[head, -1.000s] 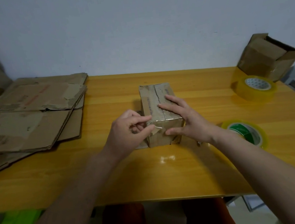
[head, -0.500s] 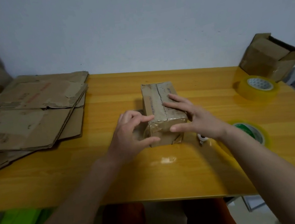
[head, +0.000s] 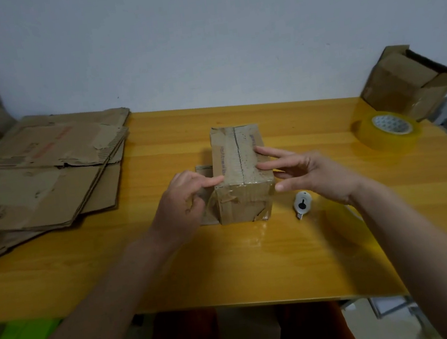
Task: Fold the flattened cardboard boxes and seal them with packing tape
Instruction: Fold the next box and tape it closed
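Far left edge of the bench [head: 255,263]: a stack of flattened cardboard boxes [head: 41,173], worn and torn at the flaps, overhanging the left side and reaching back toward the wall.

Centre of the bench, between both hands: one folded box [head: 241,173], closed, long axis running from the near edge toward the wall. Its top seam shows as a dark line down the middle. Clear packing tape is visible across the near end face and wrinkled around its lower corners. A loose cardboard flap [head: 203,170] lies flat against the box's left side.

Left hand [head: 184,201]: positioned at the box's near left corner, index finger extended and touching the top left edge, remaining fingers loosely curled against the left side. It holds nothing.

Right hand [head: 312,176]: fingers straight and spread wide, two fingertips resting on the right part of the box top, thumb at the near right upper corner. Nothing is gripped.

Just right of the box, beside the right wrist: a small white cutter [head: 302,203] lying on the bench.

Right rear corner: a yellow roll of packing tape [head: 387,129] lying flat, and behind it at the very corner an open cardboard box [head: 407,81], tilted, flaps open.
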Demonstrator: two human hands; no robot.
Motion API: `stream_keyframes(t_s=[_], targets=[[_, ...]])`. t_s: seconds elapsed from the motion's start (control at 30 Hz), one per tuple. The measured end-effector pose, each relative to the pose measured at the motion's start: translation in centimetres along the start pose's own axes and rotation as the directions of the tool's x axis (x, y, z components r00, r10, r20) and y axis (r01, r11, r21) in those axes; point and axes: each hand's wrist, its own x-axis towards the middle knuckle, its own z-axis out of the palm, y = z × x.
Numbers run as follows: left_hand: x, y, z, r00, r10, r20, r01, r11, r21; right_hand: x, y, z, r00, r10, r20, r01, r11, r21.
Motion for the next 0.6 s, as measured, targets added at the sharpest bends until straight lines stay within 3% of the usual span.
stream_keyframes(t_s=[0.13, 0.33, 0.47, 0.6], targets=[[0.1, -0.1, 0.2, 1.0, 0.017, -0.009, -0.017, 1.0, -0.003, 0.7, 0.3, 0.3, 0.998, -0.032, -0.045, 0.029, 0.997, -0.072], [0.2, 0.1, 0.3, 1.0, 0.013, -0.02, -0.013, 1.0, -0.007, 0.7, 0.5, 0.0, 1.0, -0.009, 0.013, 0.01, 0.997, -0.072], [0.2, 0.1, 0.3, 1.0, 0.006, -0.007, -0.006, 1.0, -0.03, 1.2, 0.5, 0.7, 0.988, -0.084, -0.127, 0.072, 0.993, -0.097], [0.3, 0.5, 0.1, 1.0, -0.011, -0.001, 0.011, 0.998, -0.062, 1.2, 0.4, 0.7, 0.991, -0.083, -0.107, 0.063, 0.982, -0.181]])
